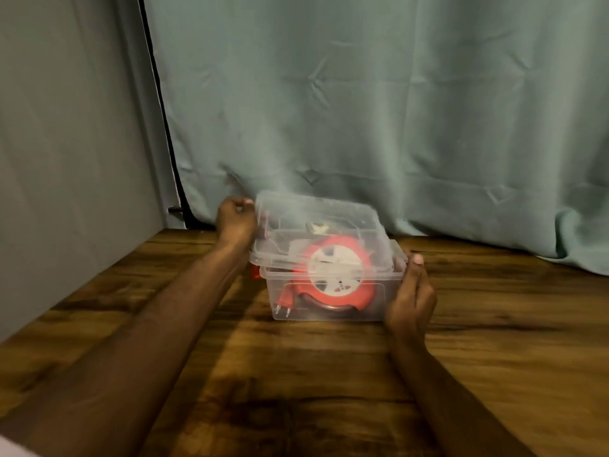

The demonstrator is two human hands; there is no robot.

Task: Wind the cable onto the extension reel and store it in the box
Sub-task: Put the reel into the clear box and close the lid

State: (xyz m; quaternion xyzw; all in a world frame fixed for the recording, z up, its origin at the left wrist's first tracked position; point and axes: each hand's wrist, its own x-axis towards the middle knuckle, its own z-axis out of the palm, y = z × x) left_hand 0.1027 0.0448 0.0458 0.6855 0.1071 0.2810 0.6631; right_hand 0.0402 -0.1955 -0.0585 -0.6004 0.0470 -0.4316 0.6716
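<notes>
The left hand (236,219) grips the far left corner of the clear lid (316,232), fingers curled round its edge, holding it tilted over the box (329,301). The right hand (412,298) presses flat against the box's right wall, thumb up at the rim, fingers hidden behind the palm. Between the hands, inside the box, lies the red reel (336,275) with its white hub facing up; its plug (283,300) rests near the left front corner. The box stands on the wooden tabletop (296,374), a green curtain (362,110) beyond the hands
</notes>
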